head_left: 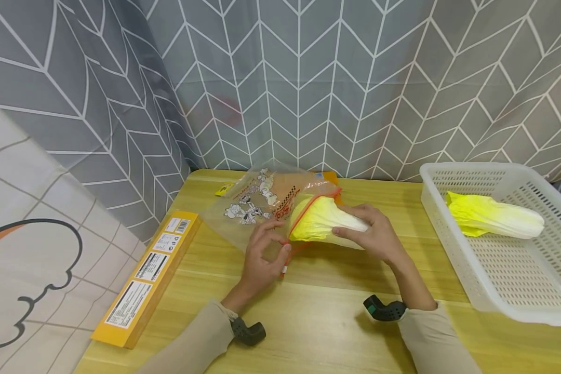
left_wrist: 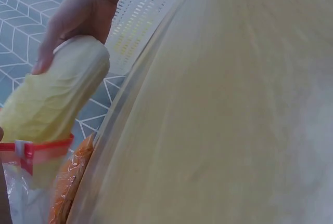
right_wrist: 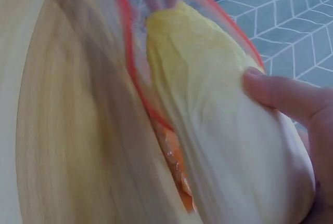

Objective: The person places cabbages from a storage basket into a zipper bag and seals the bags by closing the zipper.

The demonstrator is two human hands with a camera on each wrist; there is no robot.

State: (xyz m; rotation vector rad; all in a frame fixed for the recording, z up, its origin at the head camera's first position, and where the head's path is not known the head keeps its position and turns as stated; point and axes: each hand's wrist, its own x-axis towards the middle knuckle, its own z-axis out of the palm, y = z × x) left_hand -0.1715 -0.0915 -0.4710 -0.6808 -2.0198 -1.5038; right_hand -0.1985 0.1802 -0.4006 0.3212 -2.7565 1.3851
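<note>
Cabbage (right_wrist: 223, 130) leaf end hidden inside bag (head_left: 262, 200)

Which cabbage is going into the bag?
The cabbage gripped by the right hand, leafy end inside the zip bag. The other cabbage lies in the white basket.

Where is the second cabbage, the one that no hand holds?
In the head view the cabbage lies at the right in the white basket, near its far wall, away from both hands.

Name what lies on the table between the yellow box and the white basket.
In the head view, between the yellow box and white basket: a printed zip bag, held by the left hand, and a cabbage the right hand grips.
</note>
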